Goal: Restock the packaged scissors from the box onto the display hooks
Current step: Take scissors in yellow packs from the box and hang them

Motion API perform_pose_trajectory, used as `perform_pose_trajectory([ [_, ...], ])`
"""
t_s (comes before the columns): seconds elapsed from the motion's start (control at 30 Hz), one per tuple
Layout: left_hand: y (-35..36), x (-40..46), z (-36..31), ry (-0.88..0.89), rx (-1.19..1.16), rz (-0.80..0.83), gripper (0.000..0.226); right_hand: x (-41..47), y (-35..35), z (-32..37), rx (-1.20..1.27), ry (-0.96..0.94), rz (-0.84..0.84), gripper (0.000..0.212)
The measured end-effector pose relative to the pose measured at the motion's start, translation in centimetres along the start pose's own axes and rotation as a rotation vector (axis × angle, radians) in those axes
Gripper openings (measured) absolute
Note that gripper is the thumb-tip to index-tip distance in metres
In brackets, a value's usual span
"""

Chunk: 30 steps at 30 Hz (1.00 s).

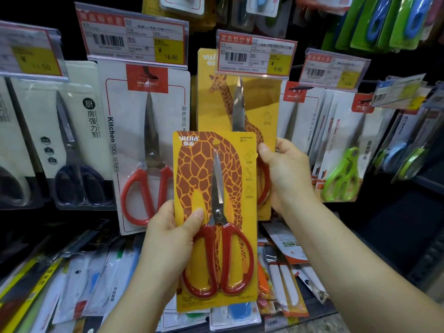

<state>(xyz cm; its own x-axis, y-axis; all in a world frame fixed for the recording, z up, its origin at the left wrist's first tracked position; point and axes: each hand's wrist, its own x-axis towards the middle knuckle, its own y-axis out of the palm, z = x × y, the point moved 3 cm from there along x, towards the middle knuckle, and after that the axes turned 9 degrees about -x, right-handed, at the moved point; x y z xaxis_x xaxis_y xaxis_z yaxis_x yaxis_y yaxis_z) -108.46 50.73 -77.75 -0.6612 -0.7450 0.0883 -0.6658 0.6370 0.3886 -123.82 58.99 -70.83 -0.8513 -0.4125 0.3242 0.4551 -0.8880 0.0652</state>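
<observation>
I see the left hand (pixel 169 233) gripping the giraffe-print scissors pack (pixel 216 219) low on its left edge, thumb on front. The right hand (pixel 286 174) pinches its upper right edge, just before the hanging giraffe pack (pixel 262 109).

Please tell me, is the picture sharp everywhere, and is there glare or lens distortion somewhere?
Head view: the held giraffe scissors pack is sharp and evenly lit; glare streaks the plastic price tag; the far-left price tag is blurred; wide-angle distortion tilts the edges, as at the green scissors pack; the lower right is very dark.

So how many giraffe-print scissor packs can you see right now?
2: one held pack in both hands, left hand and right hand; one hanging pack under the 8.90 tag. More may hang hidden behind it.
</observation>
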Motion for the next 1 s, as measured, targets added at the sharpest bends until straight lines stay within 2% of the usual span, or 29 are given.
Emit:
perform_pose_trajectory([
  [0.2, -0.1, 0.0, 0.1, -0.009, 0.005, -0.002, 0.008, -0.4, -0.7, -1.3, 0.052, 0.060, 0.016, 0.016],
  [0.33, -0.1, -0.1, 0.0, -0.005, 0.004, -0.007, 0.006, -0.9, -0.7, -1.7, 0.036, 0.033, 0.044, 0.013],
  [0.57, -0.5, 0.0, 0.2, -0.001, -0.024, -0.054, 0.010, -3.0, -1.4, -4.6, 0.030, 0.084, 0.135, 0.010],
  [1.0, -0.2, -0.3, 0.6, -0.054, -0.060, 0.026, 0.011, -3.2, -1.7, -4.1, -0.153, 0.009, 0.112, 0.017],
])
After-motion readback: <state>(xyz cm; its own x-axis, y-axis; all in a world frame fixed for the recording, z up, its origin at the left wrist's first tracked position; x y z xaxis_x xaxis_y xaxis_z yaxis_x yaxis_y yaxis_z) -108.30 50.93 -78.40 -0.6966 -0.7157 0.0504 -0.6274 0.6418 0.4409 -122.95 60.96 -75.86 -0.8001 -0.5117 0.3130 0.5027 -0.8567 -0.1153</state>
